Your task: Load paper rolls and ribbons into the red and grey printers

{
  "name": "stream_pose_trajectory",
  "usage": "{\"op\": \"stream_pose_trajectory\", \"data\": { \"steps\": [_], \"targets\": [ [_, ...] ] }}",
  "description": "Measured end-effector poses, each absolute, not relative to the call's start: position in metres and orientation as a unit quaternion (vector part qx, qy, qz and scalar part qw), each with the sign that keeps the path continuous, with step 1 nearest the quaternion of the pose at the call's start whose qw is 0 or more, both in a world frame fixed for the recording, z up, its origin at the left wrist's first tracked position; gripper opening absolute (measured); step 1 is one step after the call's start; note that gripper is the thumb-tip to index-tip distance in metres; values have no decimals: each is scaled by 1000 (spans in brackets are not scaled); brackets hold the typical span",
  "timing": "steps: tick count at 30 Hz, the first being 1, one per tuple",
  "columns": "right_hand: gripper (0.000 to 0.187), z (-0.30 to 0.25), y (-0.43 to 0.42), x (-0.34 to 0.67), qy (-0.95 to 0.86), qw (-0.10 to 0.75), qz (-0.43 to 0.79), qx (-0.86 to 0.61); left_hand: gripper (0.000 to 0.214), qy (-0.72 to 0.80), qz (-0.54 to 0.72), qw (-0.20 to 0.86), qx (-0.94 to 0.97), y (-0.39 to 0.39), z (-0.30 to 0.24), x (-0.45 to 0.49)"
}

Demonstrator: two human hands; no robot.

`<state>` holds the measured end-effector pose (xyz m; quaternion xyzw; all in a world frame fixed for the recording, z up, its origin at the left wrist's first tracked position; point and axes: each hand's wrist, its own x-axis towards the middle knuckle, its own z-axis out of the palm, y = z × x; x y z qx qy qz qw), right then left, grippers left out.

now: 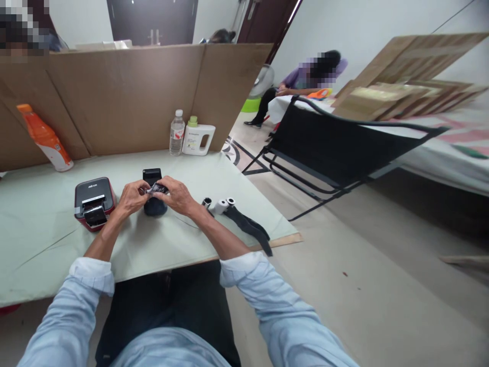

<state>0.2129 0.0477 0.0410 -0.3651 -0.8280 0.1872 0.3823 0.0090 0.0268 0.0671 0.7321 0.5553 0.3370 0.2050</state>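
Observation:
Both my hands meet over the middle of the pale green table [42, 239]. My left hand [132, 198] and my right hand [176, 194] are closed, pinching a small dark and silvery piece [156, 189] between them. Under it sits a dark rounded object [155, 207], and a black boxy device [152, 176] stands just behind. A red and black small printer [94, 203] with its lid open lies left of my left hand. Right of my right hand lie white paper rolls [220, 205] and a black strap [248, 228].
An orange bottle [46, 138] leans at the back left against a cardboard screen [126, 92]. A clear water bottle [177, 133] and a white jug [198, 136] stand at the back. A black folding chair [328, 148] is to the right; a seated person [301, 81] is beyond it.

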Motion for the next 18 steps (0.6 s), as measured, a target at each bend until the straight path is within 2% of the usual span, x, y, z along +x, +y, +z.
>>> {"op": "stream_pose_trajectory", "data": {
  "steps": [2, 3, 7, 12, 15, 18],
  "targets": [
    [42, 40, 37, 219, -815, 396, 239, -349, 20, 540, 364, 244, 719, 12, 75, 10],
    [47, 39, 29, 221, -805, 404, 267, -343, 22, 532, 375, 269, 710, 4, 78, 11],
    [24, 38, -14, 228, -727, 459, 377, -343, 32, 490, 422, 407, 645, -33, 89, 22],
    [32, 40, -68, 231, -595, 517, 499, -360, 53, 401, 485, 604, 489, -78, 84, 40],
    [30, 44, -91, 234, -583, 540, 488, -360, 49, 365, 478, 685, 412, -99, 79, 49],
    [21, 50, -112, 239, -618, 559, 415, -365, 44, 333, 473, 725, 375, -118, 77, 59]
  ]
}}
